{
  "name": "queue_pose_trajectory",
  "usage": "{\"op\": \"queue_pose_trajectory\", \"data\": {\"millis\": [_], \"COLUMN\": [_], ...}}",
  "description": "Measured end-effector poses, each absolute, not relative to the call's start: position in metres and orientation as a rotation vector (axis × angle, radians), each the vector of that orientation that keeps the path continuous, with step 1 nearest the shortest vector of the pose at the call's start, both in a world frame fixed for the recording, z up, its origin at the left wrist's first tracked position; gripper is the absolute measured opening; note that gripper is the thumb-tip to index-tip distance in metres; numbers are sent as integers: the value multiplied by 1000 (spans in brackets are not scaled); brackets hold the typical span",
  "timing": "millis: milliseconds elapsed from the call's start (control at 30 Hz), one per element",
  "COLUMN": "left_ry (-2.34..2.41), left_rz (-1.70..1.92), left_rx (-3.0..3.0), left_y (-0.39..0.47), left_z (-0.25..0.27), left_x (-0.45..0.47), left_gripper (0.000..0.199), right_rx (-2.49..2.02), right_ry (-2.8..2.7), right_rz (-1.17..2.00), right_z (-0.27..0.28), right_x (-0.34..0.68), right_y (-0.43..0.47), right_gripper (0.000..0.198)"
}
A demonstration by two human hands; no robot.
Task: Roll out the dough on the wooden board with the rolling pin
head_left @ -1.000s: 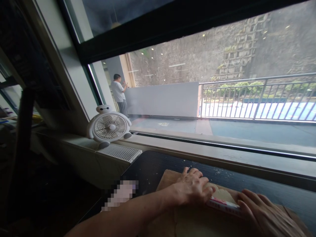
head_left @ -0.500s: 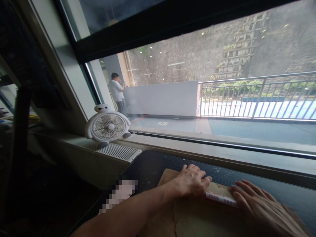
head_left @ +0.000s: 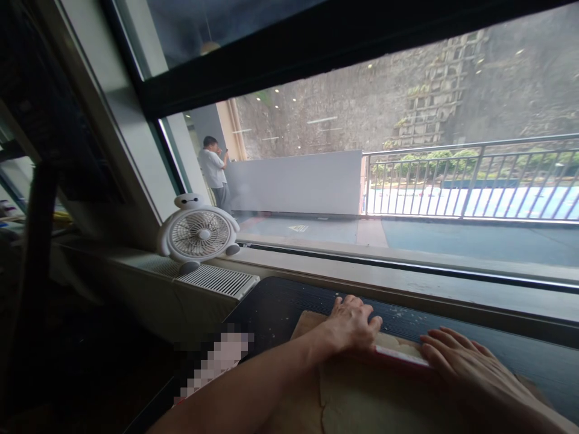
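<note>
A tan, clay-like sheet [head_left: 384, 401] with a ragged crack near its left part lies on the dark table. Across its far part runs a narrow rod or tube [head_left: 401, 357], white with red along it. My left hand [head_left: 350, 322] presses down over the rod's left end, palm down, its fingers reaching toward the far edge. Over the right end lies my right hand [head_left: 465, 364], fingers stretched out and slightly spread. Both palms hide the ends of the rod, and its full shape cannot be made out.
The dark table [head_left: 280, 295], with pale crumbs on it, meets the window sill [head_left: 316, 259]. A white figure-shaped fan [head_left: 203, 234] stands on a vented ledge [head_left: 221, 279] at left. A blurred-out patch [head_left: 221, 358] covers something near the table's left edge. Outside, a person [head_left: 215, 172] stands.
The rod has turned under my palms: its red print now shows as a band along the near side. Both hands have shifted slightly left and away from me.
</note>
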State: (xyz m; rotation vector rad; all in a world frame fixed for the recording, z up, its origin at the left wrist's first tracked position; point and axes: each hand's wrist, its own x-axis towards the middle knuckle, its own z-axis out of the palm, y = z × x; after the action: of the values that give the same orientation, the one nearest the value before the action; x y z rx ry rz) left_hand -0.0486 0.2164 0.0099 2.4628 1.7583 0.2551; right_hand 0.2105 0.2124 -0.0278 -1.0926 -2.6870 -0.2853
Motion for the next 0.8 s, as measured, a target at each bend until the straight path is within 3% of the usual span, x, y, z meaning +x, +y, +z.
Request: {"op": "queue_pose_trajectory", "data": {"millis": [800], "left_ry": [1922], "left_rz": [304], "left_rx": [2382], "left_y": [232], "left_z": [10], "left_x": [-45], "left_gripper": [47], "right_rx": [-1179], "right_ry": [-2811], "right_rz": [-79], "right_z": [-9], "right_x": [203], "right_y": [227], "right_gripper": [27]}}
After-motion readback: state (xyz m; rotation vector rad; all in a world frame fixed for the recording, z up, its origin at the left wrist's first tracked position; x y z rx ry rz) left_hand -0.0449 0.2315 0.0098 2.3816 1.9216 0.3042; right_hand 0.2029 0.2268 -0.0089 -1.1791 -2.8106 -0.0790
